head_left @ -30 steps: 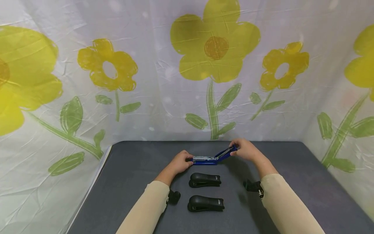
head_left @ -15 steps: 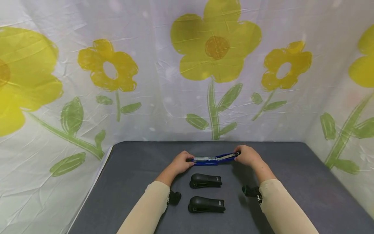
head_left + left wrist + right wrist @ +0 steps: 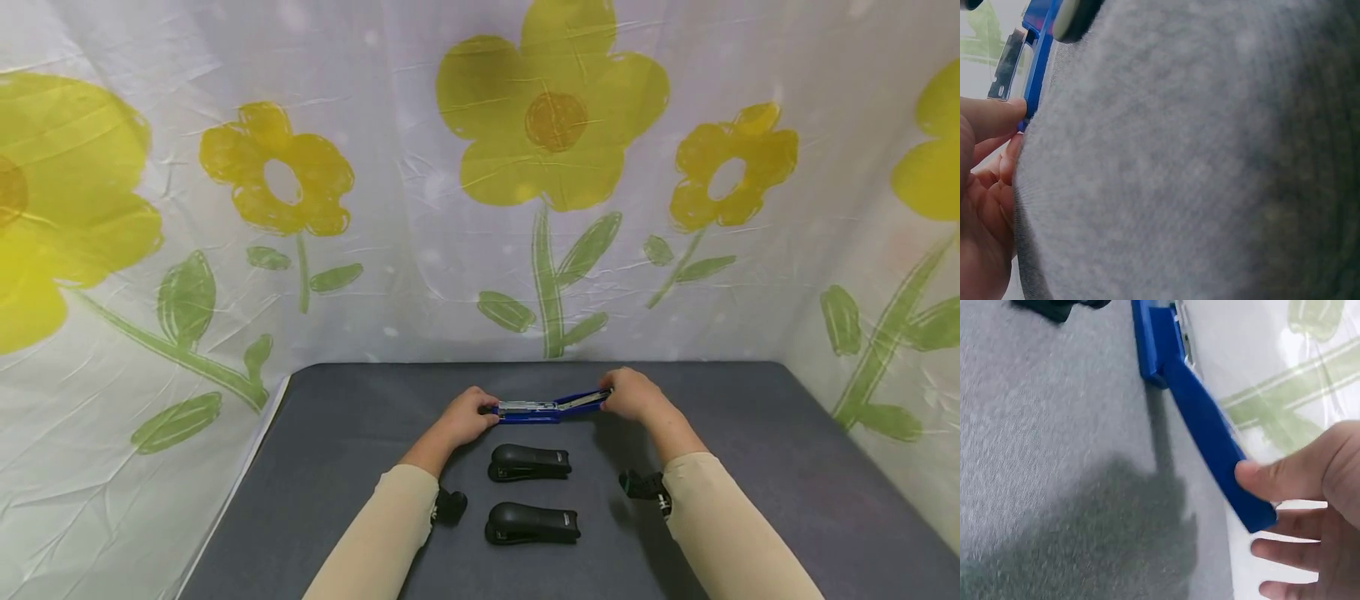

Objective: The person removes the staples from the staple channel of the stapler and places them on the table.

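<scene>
A blue stapler (image 3: 527, 418) lies unfolded near the far side of the table, its metal magazine showing. My left hand (image 3: 463, 417) pinches the left end of its base; in the left wrist view the thumb and a finger of that hand (image 3: 988, 144) meet at the blue edge. The hinged upper arm (image 3: 1210, 437) slants up to the right, away from the base. Its free end is between thumb and fingers of my right hand (image 3: 633, 395). In the right wrist view, the thumb (image 3: 1257, 478) presses the blue side and the other fingers sit behind.
Two black staplers, a nearer one (image 3: 532, 523) and a farther one (image 3: 529, 462), lie on the dark grey table (image 3: 337, 467) between my forearms. A white curtain (image 3: 405, 250) with printed yellow flowers stands behind the table and along its sides.
My right hand has moved down and slightly right, swinging the blue stapler's upper arm to a flatter angle. Over the last half second it barely shifts. The left hand stays put.
</scene>
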`<state>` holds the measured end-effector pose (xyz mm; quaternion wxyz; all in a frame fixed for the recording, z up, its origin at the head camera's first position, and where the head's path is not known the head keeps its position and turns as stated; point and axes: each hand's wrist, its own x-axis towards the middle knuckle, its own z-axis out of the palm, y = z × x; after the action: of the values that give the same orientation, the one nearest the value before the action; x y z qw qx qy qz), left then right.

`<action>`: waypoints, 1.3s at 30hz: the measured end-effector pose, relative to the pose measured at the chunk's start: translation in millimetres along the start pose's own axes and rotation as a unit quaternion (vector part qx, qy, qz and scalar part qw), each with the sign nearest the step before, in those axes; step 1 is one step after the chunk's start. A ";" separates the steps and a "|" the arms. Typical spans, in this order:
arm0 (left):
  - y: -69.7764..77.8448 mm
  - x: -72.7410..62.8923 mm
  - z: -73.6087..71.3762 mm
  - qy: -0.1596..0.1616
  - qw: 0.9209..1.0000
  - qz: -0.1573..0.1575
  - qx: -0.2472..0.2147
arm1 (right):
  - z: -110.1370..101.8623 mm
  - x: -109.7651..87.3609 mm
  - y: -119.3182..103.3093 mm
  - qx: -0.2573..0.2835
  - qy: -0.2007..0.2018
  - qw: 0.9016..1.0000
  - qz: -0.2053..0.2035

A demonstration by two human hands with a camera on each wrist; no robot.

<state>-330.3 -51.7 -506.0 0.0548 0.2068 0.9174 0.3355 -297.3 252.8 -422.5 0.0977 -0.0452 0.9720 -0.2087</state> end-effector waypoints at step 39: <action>-3.3 -1.8 -3.9 -0.018 1.000 0.010 -0.005 | 60.3 22.4 -61.6 -0.012 0.023 0.993 -0.119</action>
<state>-330.7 -57.1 -505.2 0.0689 0.2216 0.9124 0.3372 -303.7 170.0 -454.7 0.0491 -0.1566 0.9642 -0.2083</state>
